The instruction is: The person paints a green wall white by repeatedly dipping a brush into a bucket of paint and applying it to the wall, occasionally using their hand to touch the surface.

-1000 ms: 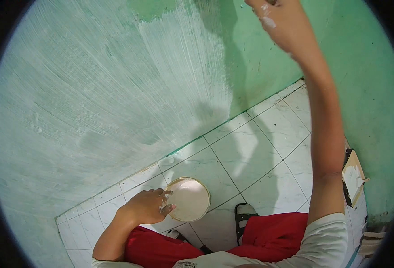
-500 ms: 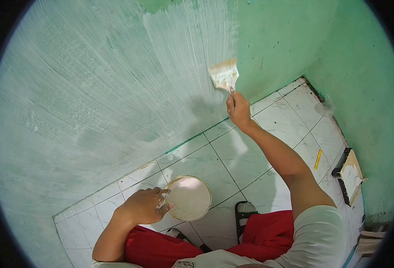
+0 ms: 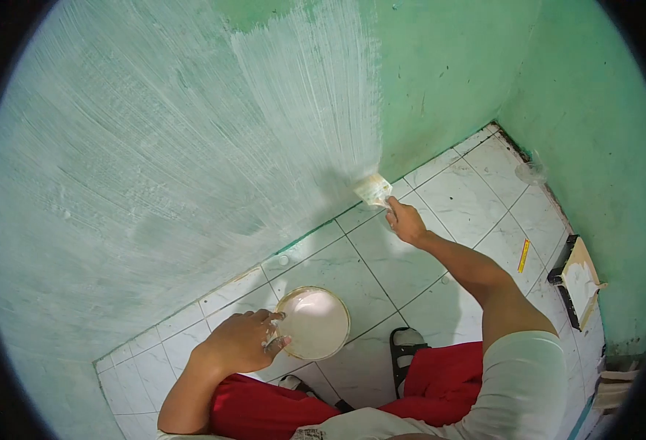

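My right hand (image 3: 408,221) grips the handle of a wide paintbrush (image 3: 373,190), its bristles against the bottom of the wall, just above the floor edge. White streaks coat the green wall (image 3: 286,110) to the left of the brush; bare green shows to its right. Low on the left, my left hand (image 3: 248,340) holds the near-left rim of a round paint bucket (image 3: 314,323) containing whitish paint. Thumb and forefinger reach over the rim, with white smears on the fingers. The other fingers are partly hidden.
White tiles (image 3: 367,257) cover the floor, meeting the walls at a corner on the upper right. A paint-smeared tray (image 3: 579,282) leans by the right wall, near a yellow strip (image 3: 523,256) and clear crumpled plastic (image 3: 532,171). My sandalled foot (image 3: 407,352) is beside the bucket.
My right hand has drawn the brush down the wall to its base, leaving fresh white along the stroke. My left hand stays at the bucket; the view has shifted slightly.
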`<action>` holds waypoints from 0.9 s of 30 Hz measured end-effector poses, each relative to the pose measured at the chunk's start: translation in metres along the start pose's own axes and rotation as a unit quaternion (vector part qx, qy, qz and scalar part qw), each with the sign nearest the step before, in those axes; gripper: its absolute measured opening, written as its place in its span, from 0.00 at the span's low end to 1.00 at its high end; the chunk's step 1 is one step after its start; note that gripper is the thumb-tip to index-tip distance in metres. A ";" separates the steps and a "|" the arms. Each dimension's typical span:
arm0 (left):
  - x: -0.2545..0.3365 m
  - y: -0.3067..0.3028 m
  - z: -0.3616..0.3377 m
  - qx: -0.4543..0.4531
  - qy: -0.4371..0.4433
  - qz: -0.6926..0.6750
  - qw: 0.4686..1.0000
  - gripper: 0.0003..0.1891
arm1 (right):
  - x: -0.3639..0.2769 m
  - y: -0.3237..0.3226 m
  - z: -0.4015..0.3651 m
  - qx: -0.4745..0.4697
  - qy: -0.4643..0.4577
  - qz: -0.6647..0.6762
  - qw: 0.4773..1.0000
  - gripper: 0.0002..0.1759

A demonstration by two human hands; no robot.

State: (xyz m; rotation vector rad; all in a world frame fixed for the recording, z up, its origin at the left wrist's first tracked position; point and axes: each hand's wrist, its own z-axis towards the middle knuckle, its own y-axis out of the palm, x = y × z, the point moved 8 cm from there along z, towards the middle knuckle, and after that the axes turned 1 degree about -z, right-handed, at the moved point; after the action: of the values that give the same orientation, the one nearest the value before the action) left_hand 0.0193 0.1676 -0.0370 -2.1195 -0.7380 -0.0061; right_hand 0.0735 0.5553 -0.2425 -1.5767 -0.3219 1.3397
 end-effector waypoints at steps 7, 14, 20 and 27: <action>-0.006 0.009 -0.004 0.006 0.029 0.011 0.999 0.27 | -0.008 -0.023 0.049 -0.039 0.002 -0.044 0.998 0.15; -0.004 0.008 -0.004 0.007 0.030 0.006 1.000 0.29 | -0.109 -0.171 0.127 -0.015 0.018 -0.018 1.000 0.16; -0.014 0.012 0.004 0.005 0.017 0.009 1.000 0.28 | -0.206 -0.302 0.096 0.059 -0.019 0.076 0.995 0.15; -0.018 0.011 0.011 -0.035 -0.042 -0.017 0.998 0.29 | -0.292 -0.365 0.027 0.105 -0.054 0.012 0.993 0.14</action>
State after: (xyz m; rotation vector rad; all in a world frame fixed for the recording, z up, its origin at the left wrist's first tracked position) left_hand 0.0071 0.1614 -0.0570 -2.1852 -0.8339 0.0386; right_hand 0.0868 0.5255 0.2245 -1.3398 -0.2202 1.4330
